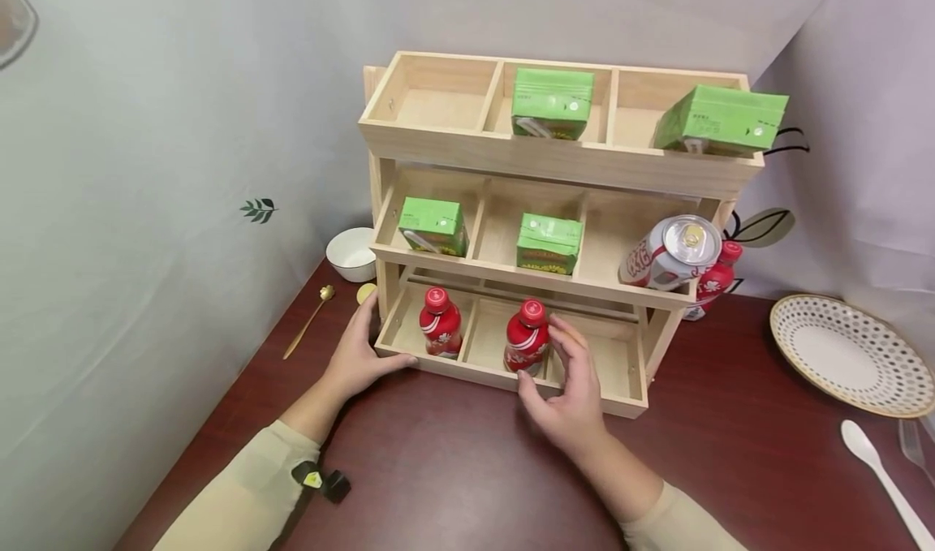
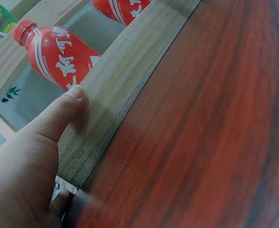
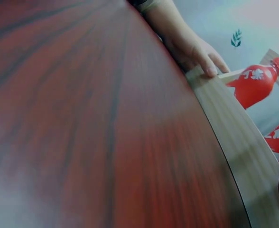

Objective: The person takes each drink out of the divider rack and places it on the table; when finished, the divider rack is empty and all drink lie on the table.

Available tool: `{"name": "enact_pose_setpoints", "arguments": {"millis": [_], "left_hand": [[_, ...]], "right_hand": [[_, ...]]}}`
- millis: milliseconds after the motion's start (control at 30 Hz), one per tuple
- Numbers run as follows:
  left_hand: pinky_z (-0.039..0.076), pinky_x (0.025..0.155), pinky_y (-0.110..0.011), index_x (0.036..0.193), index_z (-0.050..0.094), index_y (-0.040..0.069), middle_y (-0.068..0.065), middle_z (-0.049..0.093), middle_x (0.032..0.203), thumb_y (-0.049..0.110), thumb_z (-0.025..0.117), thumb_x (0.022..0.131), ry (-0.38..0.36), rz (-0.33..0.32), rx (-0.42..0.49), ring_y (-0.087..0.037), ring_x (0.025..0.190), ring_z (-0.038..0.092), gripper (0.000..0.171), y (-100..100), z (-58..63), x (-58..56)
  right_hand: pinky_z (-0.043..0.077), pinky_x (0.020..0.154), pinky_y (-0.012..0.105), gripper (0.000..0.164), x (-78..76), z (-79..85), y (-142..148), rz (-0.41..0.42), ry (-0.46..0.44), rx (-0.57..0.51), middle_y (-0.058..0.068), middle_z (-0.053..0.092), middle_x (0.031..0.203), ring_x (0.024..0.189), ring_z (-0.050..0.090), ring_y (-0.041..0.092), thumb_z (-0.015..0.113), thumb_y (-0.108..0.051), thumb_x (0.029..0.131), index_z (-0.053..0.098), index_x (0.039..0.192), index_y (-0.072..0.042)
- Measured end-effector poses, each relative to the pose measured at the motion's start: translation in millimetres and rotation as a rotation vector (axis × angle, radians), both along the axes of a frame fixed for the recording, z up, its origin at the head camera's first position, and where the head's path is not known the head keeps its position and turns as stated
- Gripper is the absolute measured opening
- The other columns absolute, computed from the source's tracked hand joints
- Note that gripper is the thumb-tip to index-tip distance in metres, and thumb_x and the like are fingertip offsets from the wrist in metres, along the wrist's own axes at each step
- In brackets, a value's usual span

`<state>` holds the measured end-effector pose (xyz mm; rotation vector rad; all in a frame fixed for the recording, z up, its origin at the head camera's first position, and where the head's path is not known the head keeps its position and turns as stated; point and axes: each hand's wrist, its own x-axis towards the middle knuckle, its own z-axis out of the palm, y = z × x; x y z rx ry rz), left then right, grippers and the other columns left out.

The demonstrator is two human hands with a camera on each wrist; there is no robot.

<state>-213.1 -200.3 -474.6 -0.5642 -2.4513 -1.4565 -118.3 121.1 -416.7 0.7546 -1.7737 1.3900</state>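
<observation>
Near the tabletop's [image 1: 453, 462] left edge lies a gold spoon [image 1: 308, 324], with a white bowl [image 1: 354, 259] just beyond it, beside the wooden shelf [image 1: 453, 149]. The person's left hand [image 1: 363, 358] grips the front left corner of the shelf's lowest tier, thumb over the front edge. A red bottle [image 1: 441, 328] stands in that tier's left compartment, below a green carton [image 1: 436, 225] on the middle tier. A second red bottle [image 1: 527, 340] occupies the lowest tier's middle compartment; the right hand [image 1: 573, 389] curves about its right side, thumb by the front edge, though whether it pinches the bottle cannot be told. Towards the shelf's right edge, a can [image 1: 670, 255] leans in the middle tier. Towards the tabletop's back right corner lies a plate [image 1: 847, 356], with a white spoon [image 1: 885, 478] in front.
</observation>
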Motion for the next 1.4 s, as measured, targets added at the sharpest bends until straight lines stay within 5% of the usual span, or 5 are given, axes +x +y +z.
{"name": "enact_pose_setpoints", "arguments": {"millis": [267,567,767,1033,1400], "left_hand": [[0.047,0.091,-0.043,0.152,0.024,0.031,-0.003,0.041,0.139,0.035,0.095,0.055,-0.001,0.007,-0.002,-0.023,0.116,0.054,0.121,-1.0,0.3,0.5],[0.046,0.092,-0.043,0.153,0.023,0.031,-0.004,0.041,0.139,0.037,0.095,0.055,0.002,0.012,-0.013,-0.021,0.117,0.052,0.121,-2.7,1.7,0.7],[0.046,0.092,-0.043,0.153,0.023,0.030,-0.003,0.040,0.140,0.038,0.094,0.056,-0.007,0.012,-0.016,-0.021,0.116,0.052,0.121,-1.7,0.2,0.3],[0.047,0.092,-0.044,0.153,0.023,0.030,-0.003,0.041,0.139,0.037,0.095,0.055,-0.001,0.011,-0.007,-0.022,0.116,0.053,0.121,-0.6,-1.5,0.3],[0.046,0.093,-0.043,0.153,0.022,0.031,-0.003,0.039,0.141,0.036,0.095,0.055,-0.018,0.011,-0.002,-0.021,0.118,0.052,0.122,-0.1,-1.5,0.3]], "right_hand": [[0.042,0.100,0.037,0.081,-14.1,-14.5,-4.3,-0.144,-0.043,0.095,0.032,0.043,0.134,0.122,0.048,0.041,0.075,0.011,0.062,0.039,0.134,0.016],[0.049,0.091,0.038,0.080,-20.5,-29.4,1.0,-0.276,-0.270,0.233,0.011,0.058,0.125,0.108,0.060,0.023,0.081,-0.013,0.073,0.041,0.142,-0.004],[0.051,0.088,0.033,0.077,-21.5,-31.5,3.8,-0.218,-0.354,0.189,0.010,0.062,0.120,0.106,0.063,0.020,0.085,-0.011,0.073,0.044,0.137,-0.005],[0.049,0.089,0.025,0.074,-19.5,-33.7,5.3,-0.170,-0.324,0.129,0.010,0.064,0.119,0.106,0.063,0.021,0.087,-0.007,0.070,0.049,0.133,-0.005],[0.046,0.094,0.030,0.075,-13.0,-18.6,13.4,-0.122,-0.295,0.069,0.010,0.063,0.121,0.110,0.061,0.021,0.087,0.004,0.065,0.050,0.129,-0.001]]}}
